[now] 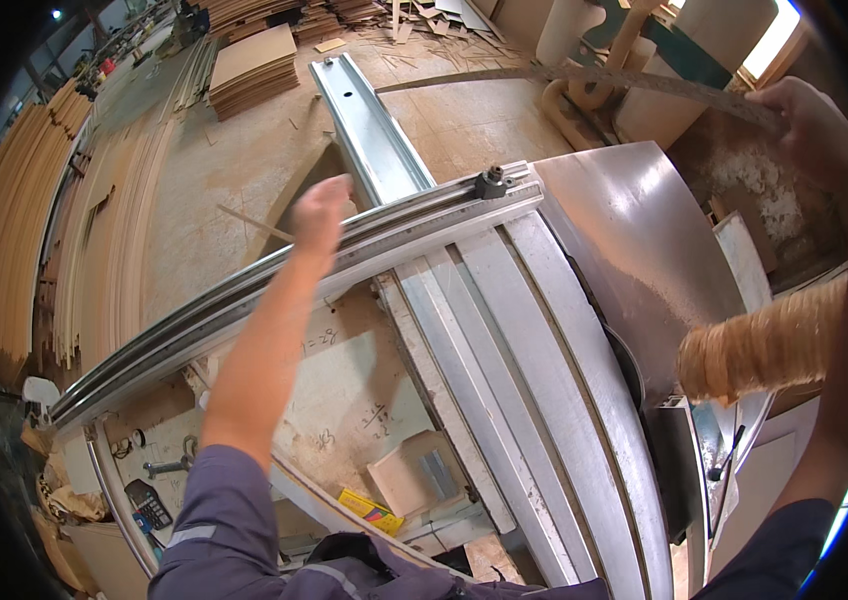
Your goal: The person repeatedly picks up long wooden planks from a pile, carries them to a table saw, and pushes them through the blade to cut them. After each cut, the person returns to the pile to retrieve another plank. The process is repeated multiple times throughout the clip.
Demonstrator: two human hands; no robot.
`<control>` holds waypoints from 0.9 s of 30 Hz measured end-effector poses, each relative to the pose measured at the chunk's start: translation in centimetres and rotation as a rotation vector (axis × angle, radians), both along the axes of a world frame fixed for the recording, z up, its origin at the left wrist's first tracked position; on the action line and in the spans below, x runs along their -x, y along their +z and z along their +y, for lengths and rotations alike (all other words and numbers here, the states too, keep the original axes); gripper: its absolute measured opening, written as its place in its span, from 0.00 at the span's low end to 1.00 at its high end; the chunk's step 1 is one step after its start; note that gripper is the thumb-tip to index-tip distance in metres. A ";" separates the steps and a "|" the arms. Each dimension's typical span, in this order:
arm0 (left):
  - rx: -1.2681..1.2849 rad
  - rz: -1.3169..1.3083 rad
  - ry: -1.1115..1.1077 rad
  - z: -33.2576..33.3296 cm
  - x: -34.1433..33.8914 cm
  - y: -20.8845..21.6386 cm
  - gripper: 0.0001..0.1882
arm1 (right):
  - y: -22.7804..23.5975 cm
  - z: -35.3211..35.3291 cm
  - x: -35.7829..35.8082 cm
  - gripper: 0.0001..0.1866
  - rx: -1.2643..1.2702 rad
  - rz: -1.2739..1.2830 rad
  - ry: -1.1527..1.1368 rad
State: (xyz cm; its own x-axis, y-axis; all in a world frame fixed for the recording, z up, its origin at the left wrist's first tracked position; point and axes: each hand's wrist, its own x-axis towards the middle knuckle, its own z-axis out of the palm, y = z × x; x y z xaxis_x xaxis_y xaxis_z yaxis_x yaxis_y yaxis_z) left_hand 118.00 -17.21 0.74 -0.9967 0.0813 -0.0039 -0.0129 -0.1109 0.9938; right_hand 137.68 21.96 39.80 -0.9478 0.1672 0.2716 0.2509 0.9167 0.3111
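At the upper right, my right hand (812, 125) is closed round one end of a long, thin wooden strip (634, 80). The strip reaches left over the floor behind the machine. My left hand (322, 212), slightly blurred, is curled above the long metal fence rail (384, 232); whether anything sits inside its fingers is hidden. Beneath and right of that arm lies the ribbed metal sliding table (534, 330) of what looks like a panel saw. A metal support arm (369, 125) juts out beyond the rail, just past my left hand.
A broad metal table plate (634, 230) and a ridged tan hose (764, 340) are at the right. A shelf below my left arm holds a calculator (148, 503) and a yellow box (372, 510). Stacked boards (254, 75) and long planks (9, 230) stand on the left.
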 end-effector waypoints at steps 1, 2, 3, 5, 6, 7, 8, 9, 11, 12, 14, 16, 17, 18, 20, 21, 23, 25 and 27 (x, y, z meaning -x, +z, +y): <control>-0.094 -0.082 -0.033 0.5 -1.2 1.3 0.32 | 0.3 0.0 0.6 0.17 -0.002 -0.019 0.059; -0.222 -0.155 -0.090 1.5 -1.8 2.9 0.34 | 1.5 -0.9 0.5 0.16 -0.032 -0.037 0.095; -0.386 -0.214 -0.259 6.7 -2.5 4.1 0.35 | 5.5 -2.7 -4.0 0.14 -0.152 -0.105 0.005; -0.519 -0.269 -0.294 8.3 -3.2 6.7 0.38 | 6.8 0.2 -4.2 0.11 -0.133 -0.141 0.169; -0.568 -0.281 -0.327 10.2 -3.7 7.8 0.40 | 7.3 2.3 -5.3 0.09 -0.125 -0.154 0.232; -0.675 -0.340 -0.366 12.0 -4.1 9.0 0.43 | 10.0 -0.7 -6.6 0.10 -0.038 -0.300 0.036; -0.781 -0.403 -0.405 13.8 -4.5 10.1 0.45 | 12.3 -4.1 -8.3 0.11 -0.008 -0.389 -0.142; -0.835 -0.420 -0.436 15.6 -4.8 11.3 0.48 | 13.9 -7.6 -9.3 0.12 0.021 -0.473 -0.302; -0.863 -0.428 -0.320 15.0 -4.8 14.4 0.49 | 12.9 -12.9 -10.9 0.14 0.060 -0.600 -0.165; -0.928 -0.505 -0.352 17.4 -6.6 15.9 0.48 | 12.9 -14.8 -13.6 0.13 0.066 -0.622 -0.199; -1.018 -0.509 -0.394 19.8 -7.7 16.8 0.41 | 11.2 -14.4 -17.7 0.12 0.125 -0.580 -0.245; -1.001 -0.532 -0.400 22.1 -8.8 16.5 0.34 | 7.5 -12.9 -22.9 0.13 0.142 -0.528 -0.323; -0.934 -0.550 -0.388 23.4 -9.9 15.7 0.30 | 5.8 -13.9 -24.7 0.14 0.158 -0.504 -0.377; -0.869 -0.570 -0.381 24.7 -11.3 14.8 0.26 | 4.9 -15.3 -26.1 0.13 0.274 -0.488 -0.478; -0.796 -0.570 -0.299 24.1 -12.3 11.9 0.28 | 1.9 -16.0 -27.3 0.12 0.621 -0.444 -0.571; -0.813 -0.598 -0.297 24.5 -13.9 11.2 0.28 | 1.3 -15.9 -29.1 0.12 0.605 -0.460 -0.556; -0.800 -0.648 -0.344 23.1 -17.6 12.0 0.28 | -0.7 -15.9 -33.1 0.07 0.680 -0.359 -0.538; -0.742 -0.583 -0.387 23.1 -18.8 10.4 0.28 | -2.0 -16.7 -35.6 0.08 0.785 -0.332 -0.571; -0.795 -0.517 -0.407 22.6 -20.9 10.5 0.30 | -4.1 -16.0 -38.9 0.08 0.852 -0.306 -0.554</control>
